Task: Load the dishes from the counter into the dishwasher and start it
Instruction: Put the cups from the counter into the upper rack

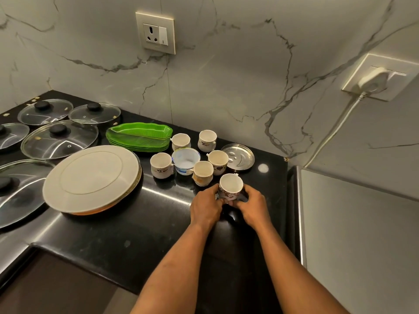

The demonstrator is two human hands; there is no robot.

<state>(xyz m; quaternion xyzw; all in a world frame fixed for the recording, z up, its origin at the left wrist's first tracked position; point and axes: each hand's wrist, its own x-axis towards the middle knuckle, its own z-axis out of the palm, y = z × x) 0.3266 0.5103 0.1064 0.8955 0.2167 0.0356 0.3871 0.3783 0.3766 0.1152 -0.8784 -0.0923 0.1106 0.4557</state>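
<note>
A small white cup with a floral pattern (230,186) stands upright near the front of the black counter (118,241). My left hand (205,208) grips its left side and my right hand (252,206) grips its right side. Behind it stand several more white cups (161,165), a white plastic tub (186,160) and a small steel lid (238,157). A stack of green leaf-shaped trays (139,136) lies further back. A large white plate (91,177) rests upside down on other dishes at the left. The dishwasher is out of view.
Several glass pot lids with black knobs (59,139) cover the counter's left part. A marble wall with a socket (156,32) rises behind. At the right, a plug and white cable (371,81) sit above a white appliance top (358,223).
</note>
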